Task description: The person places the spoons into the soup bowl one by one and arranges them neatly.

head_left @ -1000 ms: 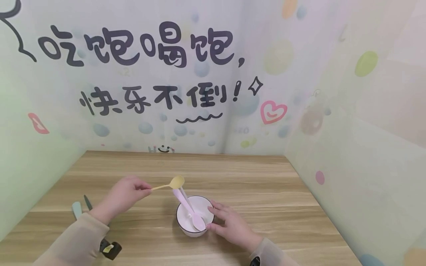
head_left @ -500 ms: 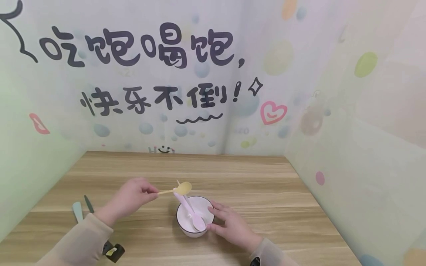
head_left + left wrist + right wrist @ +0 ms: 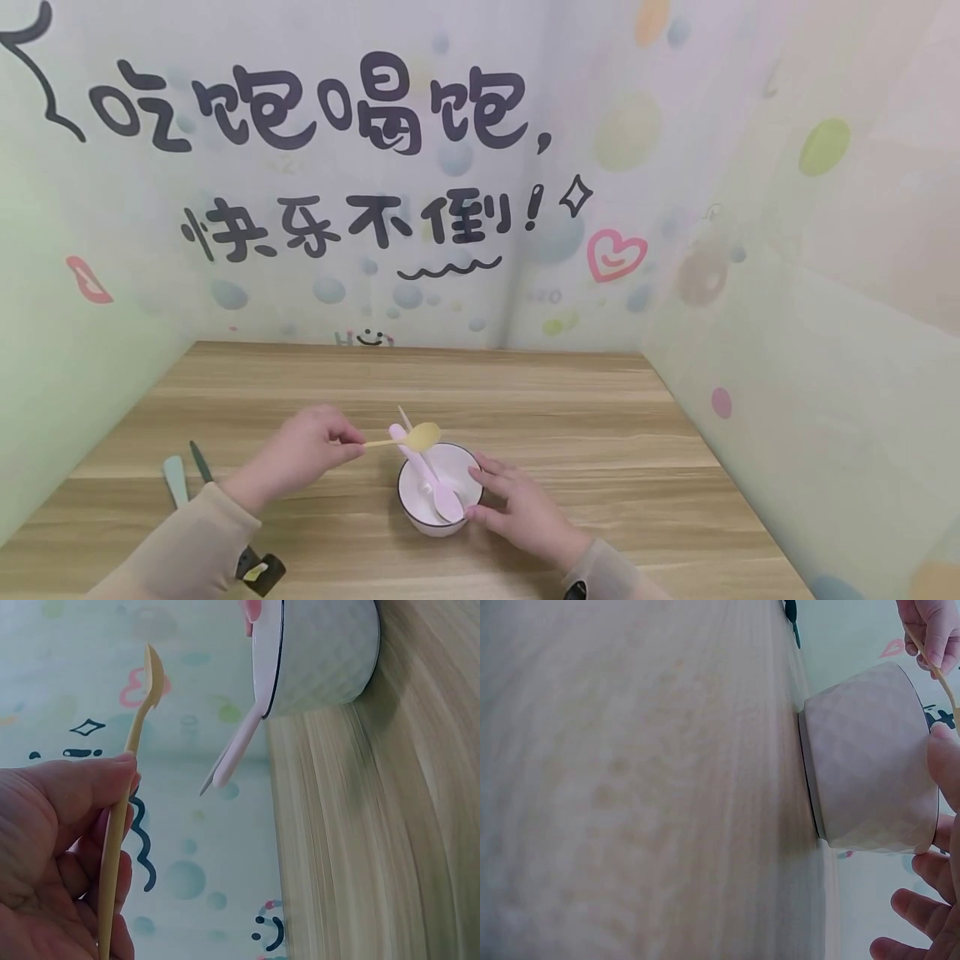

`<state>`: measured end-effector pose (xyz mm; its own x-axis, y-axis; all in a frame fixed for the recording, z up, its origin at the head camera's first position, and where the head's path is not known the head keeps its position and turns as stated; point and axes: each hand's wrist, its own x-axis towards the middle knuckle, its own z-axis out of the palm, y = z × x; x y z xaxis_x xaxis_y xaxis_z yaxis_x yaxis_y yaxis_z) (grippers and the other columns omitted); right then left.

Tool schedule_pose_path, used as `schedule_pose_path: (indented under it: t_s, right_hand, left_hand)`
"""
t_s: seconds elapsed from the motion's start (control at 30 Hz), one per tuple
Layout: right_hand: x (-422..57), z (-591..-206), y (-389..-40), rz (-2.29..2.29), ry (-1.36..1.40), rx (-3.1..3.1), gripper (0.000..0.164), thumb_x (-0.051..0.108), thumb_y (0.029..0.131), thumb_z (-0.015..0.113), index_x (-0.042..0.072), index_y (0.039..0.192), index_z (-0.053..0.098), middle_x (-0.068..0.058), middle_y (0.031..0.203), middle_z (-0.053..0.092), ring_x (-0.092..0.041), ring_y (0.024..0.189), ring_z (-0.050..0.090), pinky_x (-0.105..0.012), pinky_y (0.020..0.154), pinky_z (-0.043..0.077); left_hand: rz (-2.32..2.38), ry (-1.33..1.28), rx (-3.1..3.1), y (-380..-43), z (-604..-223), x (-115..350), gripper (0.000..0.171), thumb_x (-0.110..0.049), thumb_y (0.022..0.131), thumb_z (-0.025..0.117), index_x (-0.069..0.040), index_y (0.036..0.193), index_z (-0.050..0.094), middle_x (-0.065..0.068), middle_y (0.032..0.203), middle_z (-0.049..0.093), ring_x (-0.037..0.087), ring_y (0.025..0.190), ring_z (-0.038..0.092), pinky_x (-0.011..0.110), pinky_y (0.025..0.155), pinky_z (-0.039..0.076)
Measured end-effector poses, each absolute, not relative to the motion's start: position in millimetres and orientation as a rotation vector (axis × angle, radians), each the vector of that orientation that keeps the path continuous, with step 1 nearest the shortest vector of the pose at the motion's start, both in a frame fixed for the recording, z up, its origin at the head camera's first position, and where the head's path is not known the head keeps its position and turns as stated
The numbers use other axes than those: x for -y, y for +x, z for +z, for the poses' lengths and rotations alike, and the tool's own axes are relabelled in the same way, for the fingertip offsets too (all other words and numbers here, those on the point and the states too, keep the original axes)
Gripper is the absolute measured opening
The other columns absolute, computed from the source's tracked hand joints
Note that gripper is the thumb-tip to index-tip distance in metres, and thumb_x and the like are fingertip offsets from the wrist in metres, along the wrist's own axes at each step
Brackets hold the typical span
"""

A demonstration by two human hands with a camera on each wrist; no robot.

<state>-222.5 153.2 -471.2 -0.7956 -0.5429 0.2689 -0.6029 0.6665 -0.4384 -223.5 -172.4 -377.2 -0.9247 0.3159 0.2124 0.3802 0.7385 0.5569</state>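
My left hand point(image 3: 311, 446) pinches the thin handle of a yellow spoon point(image 3: 422, 436) between thumb and fingers. The spoon's head hangs above the far left rim of a white bowl point(image 3: 435, 527) with a dark edge. A pink spoon point(image 3: 447, 502) leans in the bowl, its handle sticking out over the far rim. Beside that handle pokes out a thin, pale, pointed piece point(image 3: 405, 417), whose kind I cannot make out. My right hand point(image 3: 525, 508) holds the bowl's right side, thumb at the near rim and fingers farther back, as the right wrist view point(image 3: 941, 757) shows.
On the wooden table point(image 3: 585, 417), left of my left forearm, lie a light blue handle-like utensil point(image 3: 175, 479) and a dark green pointed utensil point(image 3: 199, 460), both partly covered by the sleeve. Printed walls point(image 3: 450, 317) close off the back and both sides.
My left hand has carried the yellow spoon to the right and slightly nearer, from beyond the pink spoon's handle tip to above the bowl's rim. The right hand and bowl have stayed put.
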Motion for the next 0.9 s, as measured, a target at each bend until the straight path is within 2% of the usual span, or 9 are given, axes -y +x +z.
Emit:
schedule_pose_path:
  t_s: [0.27,0.53,0.9]
  right_hand:
    - [-153.3,-472.0,-223.0,0.794,0.953,2.754,0.066,0.057,0.088,0.058,0.009,0.133,0.058,-0.004,0.145,0.047,-0.032,0.131,0.044,-0.049,0.103,0.036]
    - [-152.8,-470.0,-222.0,0.805,0.947,2.77,0.066,0.056,0.088,0.059,0.008,0.133,0.058,-0.004,0.146,0.046,-0.033,0.132,0.043,-0.049,0.104,0.036]
    - [-153.2,-470.1,-222.5,0.801,0.95,2.773,0.066,0.056,0.088,0.058,0.008,0.133,0.057,-0.003,0.146,0.046,-0.032,0.132,0.042,-0.049,0.104,0.035]
  left_hand:
    - [-0.89,-0.65,2.8,-224.2,-379.6,169.0,0.003,-0.018,0.081,0.075,-0.017,0.083,0.074,-0.013,0.077,0.059,0.005,0.073,0.052,0.029,0.066,0.045]
    - [-0.857,-0.67,2.821,-224.2,-381.5,163.7,0.003,-0.016,0.081,0.075,-0.015,0.084,0.074,-0.014,0.077,0.057,0.006,0.072,0.049,0.029,0.066,0.042]
    - [-0.745,-0.734,2.811,-224.5,-382.2,158.2,0.004,-0.023,0.08,0.076,-0.022,0.078,0.074,-0.018,0.076,0.056,0.007,0.074,0.049,0.033,0.069,0.038]
